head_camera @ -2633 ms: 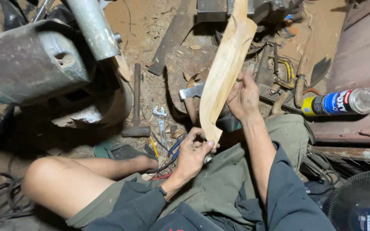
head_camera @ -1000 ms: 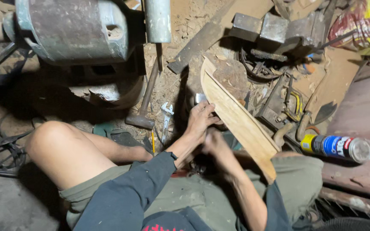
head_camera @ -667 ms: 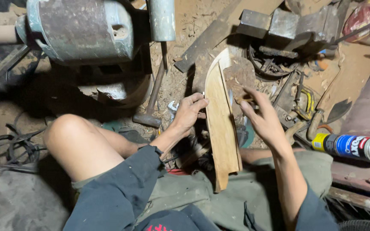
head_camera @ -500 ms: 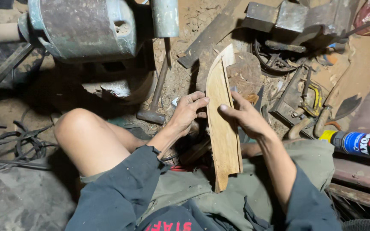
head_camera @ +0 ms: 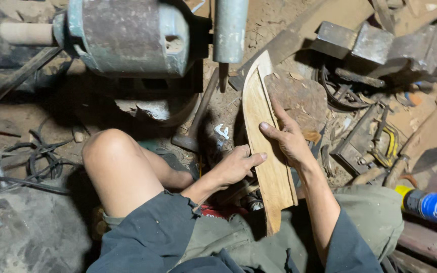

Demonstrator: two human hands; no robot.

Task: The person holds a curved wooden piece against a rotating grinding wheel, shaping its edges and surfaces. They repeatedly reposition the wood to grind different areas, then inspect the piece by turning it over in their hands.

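While I sit on the dirt floor (head_camera: 21,119) with my knee (head_camera: 110,151) up, I have the carved wooden plank (head_camera: 264,146) standing on edge across my lap, its tapered tip pointing away from me toward the old motor housing (head_camera: 127,35) and its notched square end down over my trousers. My left hand (head_camera: 236,164) grips the near edge, thumb laid across the face; my right hand (head_camera: 289,139) steadies the far edge with fingers spread along the wood rather than curled tight. Both hands are grasping the plank, neither one clenched.

I judge this a checking or positioning step: the piece is being turned and sighted along its curve, and no tool is in my hands. Any further shaping would call for one hand to keep the plank braced while the other frees itself.

Room is tight. The hammer (head_camera: 198,119) lies just left of the plank, handle running up toward the grey pipe (head_camera: 230,28) that hangs over the tip. A rough brown slab (head_camera: 299,96) lies right behind the plank on the far side, and past it metal blocks (head_camera: 375,43) and a tangle of scrap (head_camera: 365,146). A spray can (head_camera: 433,205) lies by my right thigh. The clearest swing is toward me and upward; sideways, the plank's long edges would meet hammer or slab at once.
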